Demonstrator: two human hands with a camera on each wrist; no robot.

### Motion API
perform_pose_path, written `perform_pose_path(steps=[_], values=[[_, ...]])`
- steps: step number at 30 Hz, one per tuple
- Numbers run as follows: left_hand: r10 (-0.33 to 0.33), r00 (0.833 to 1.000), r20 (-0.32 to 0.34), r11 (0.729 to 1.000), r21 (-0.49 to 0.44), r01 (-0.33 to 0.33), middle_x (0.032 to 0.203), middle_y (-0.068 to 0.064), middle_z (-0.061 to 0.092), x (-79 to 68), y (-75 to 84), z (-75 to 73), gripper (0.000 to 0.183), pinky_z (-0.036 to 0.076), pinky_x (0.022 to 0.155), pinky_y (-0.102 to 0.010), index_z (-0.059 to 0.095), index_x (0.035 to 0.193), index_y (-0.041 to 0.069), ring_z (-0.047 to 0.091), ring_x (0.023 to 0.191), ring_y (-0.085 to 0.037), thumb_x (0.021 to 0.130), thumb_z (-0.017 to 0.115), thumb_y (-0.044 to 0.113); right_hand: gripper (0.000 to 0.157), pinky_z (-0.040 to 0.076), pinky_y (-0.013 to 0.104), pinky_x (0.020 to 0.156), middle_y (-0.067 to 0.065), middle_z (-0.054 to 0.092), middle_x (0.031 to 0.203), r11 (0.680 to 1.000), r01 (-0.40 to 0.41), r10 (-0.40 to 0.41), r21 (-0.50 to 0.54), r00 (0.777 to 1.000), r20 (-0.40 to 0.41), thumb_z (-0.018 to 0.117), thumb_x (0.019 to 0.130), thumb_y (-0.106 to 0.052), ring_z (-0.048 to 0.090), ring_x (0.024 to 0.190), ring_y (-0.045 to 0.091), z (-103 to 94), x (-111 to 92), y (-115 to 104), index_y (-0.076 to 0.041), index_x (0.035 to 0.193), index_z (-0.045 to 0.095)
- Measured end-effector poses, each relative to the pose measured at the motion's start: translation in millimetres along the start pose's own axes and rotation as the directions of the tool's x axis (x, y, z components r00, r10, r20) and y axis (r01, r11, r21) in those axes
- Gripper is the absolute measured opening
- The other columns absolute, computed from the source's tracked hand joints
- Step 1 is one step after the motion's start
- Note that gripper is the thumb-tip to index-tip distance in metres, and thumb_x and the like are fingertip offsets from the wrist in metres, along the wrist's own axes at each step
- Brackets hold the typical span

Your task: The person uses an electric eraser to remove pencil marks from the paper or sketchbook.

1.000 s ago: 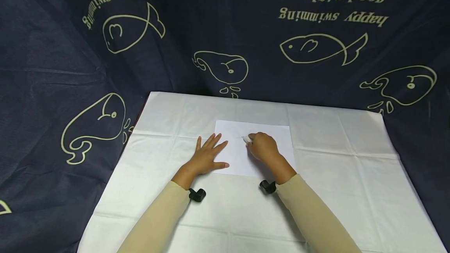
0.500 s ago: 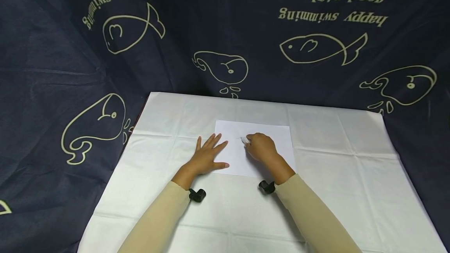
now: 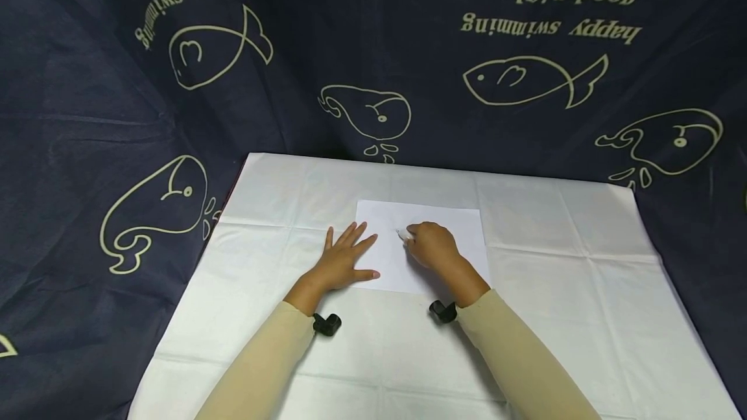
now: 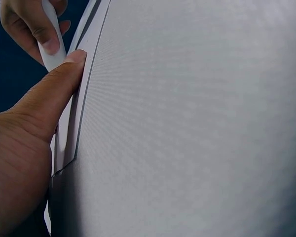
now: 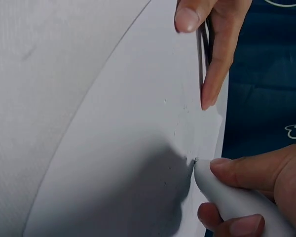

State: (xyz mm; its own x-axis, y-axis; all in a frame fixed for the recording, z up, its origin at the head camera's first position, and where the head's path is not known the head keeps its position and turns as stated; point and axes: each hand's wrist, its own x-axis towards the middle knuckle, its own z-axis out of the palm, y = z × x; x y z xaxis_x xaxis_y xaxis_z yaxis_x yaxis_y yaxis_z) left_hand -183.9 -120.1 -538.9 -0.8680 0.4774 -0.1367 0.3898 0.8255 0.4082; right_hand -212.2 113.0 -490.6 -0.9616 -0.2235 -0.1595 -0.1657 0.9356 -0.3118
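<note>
A sheet of white paper (image 3: pixel 426 210) lies on the cloth-covered table. My left hand (image 3: pixel 338 266) rests on its left edge, fingers spread; the left wrist view has that thumb (image 4: pixel 49 96) along the paper's near edge. My right hand (image 3: pixel 434 245) grips a white eraser (image 5: pixel 232 197) between thumb and curled fingers, one end down on the paper left of the sheet's middle. Dark crumbs (image 5: pixel 196 160) cling to the eraser's tip, and fine specks are scattered over the paper beside it. The palm side of the right hand is hidden in the head view.
A white cloth (image 3: pixel 572 316) with fold creases covers the table. Behind and beside it hangs a dark blue curtain (image 3: pixel 438 135) printed with fish, whales and lettering. Black wrist camera mounts (image 3: pixel 327 325) stick out from both beige sleeves (image 3: pixel 519 349).
My right hand has slid the eraser slightly left and toward me across the paper. The faint line near its tip is no longer visible. My left hand stays in place.
</note>
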Motion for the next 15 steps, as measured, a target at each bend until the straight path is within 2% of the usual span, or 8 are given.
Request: perform_pose_path(steps=[4,10,15], values=[[0.007,1.0,-0.007,1.0,-0.005,-0.007,0.172,-0.004,0.009,0.3,-0.6,0.1,0.088,-0.007,0.123,-0.067,0.03,0.161,0.026,0.001,0.161,-0.026,0.09,0.063,0.064,0.039,0.052,0.053,0.101,0.018,0.069,0.131,1.0,-0.006,0.006,-0.01,1.0,-0.026,0.064,0.098,-0.023,0.064,0.123,0.039,-0.4,0.4,-0.6,-0.008,0.133,0.067],[0.001,1.0,0.0,1.0,-0.003,-0.001,0.172,-0.003,0.008,1.3,-1.8,0.8,0.089,-0.008,0.123,-0.067,0.028,0.161,0.027,0.0,0.161,-0.025,0.089,0.062,0.066,0.04,0.049,0.053,0.106,0.017,0.067,0.134,1.0,-0.012,0.012,0.006,1.0,0.014,0.065,0.098,-0.025,0.061,0.127,0.039,-1.1,1.4,-1.7,-0.009,0.134,0.066],[0.001,1.0,-0.003,1.0,0.003,-0.001,0.172,-0.003,0.009,1.0,-1.7,1.0,0.088,-0.007,0.123,-0.067,0.029,0.161,0.026,0.002,0.161,-0.025,0.09,0.063,0.065,0.039,0.051,0.053,0.103,0.018,0.068,0.132,1.0,-0.009,0.009,-0.011,1.0,-0.012,0.064,0.098,-0.023,0.063,0.125,0.039,-2.2,1.8,-1.8,-0.008,0.134,0.067]])
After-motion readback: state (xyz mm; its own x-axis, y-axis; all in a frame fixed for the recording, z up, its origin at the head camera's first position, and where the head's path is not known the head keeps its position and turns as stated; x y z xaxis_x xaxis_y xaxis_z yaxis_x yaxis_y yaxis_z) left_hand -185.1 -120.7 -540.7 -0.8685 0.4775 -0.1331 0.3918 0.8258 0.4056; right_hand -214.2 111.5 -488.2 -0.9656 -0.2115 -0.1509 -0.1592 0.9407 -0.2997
